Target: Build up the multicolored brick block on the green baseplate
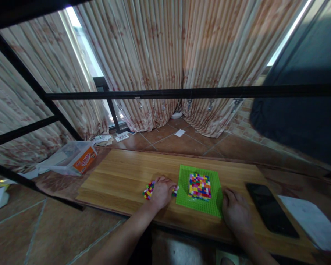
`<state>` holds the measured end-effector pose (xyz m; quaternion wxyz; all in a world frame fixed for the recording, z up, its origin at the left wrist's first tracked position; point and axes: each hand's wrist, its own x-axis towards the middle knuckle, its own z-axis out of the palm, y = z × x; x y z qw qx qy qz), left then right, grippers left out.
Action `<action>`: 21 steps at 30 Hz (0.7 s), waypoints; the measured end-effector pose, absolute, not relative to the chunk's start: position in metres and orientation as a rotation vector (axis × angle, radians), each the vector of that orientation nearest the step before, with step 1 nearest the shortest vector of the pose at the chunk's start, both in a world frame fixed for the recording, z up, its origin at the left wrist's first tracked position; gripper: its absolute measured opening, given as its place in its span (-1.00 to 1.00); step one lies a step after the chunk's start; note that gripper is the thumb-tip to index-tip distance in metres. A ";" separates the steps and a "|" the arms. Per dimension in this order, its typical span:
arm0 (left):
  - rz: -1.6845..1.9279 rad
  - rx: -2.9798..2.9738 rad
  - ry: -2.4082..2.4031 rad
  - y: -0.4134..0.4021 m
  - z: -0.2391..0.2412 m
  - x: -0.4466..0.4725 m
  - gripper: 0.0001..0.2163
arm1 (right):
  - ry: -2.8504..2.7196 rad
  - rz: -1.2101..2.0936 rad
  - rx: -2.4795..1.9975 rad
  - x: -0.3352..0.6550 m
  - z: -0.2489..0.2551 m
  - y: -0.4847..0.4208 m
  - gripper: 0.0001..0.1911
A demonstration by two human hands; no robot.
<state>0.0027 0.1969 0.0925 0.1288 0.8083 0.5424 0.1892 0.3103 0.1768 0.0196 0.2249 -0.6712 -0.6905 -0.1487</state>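
Note:
A green baseplate (206,207) lies on a low wooden table (121,176), with a square patch of small coloured bricks (199,185) pressed onto its middle. My left hand (162,191) rests palm down on a loose pile of coloured bricks (148,191) just left of the plate, its fingers curled over them; what they hold is hidden. My right hand (236,213) lies on the table at the plate's right front corner, fingers loosely curled, with nothing seen in it.
A black phone (270,212) lies on the table right of my right hand, beside a white sheet (310,220). A clear plastic box (68,157) sits on the tiled floor at left. Black metal bars (182,92) cross in front of curtains.

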 end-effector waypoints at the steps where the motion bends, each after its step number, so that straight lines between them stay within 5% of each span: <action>1: 0.579 2.350 1.567 0.197 0.093 0.002 -0.78 | -1.906 -0.411 -1.852 0.310 0.020 0.177 -0.68; 10: 0.533 2.238 1.797 0.208 0.095 -0.040 -0.67 | -1.895 -0.401 -1.845 0.312 0.017 0.178 -0.68; 21: 0.445 2.252 1.731 0.200 0.097 -0.032 -0.79 | -1.917 -0.399 -1.835 0.311 0.020 0.177 -0.68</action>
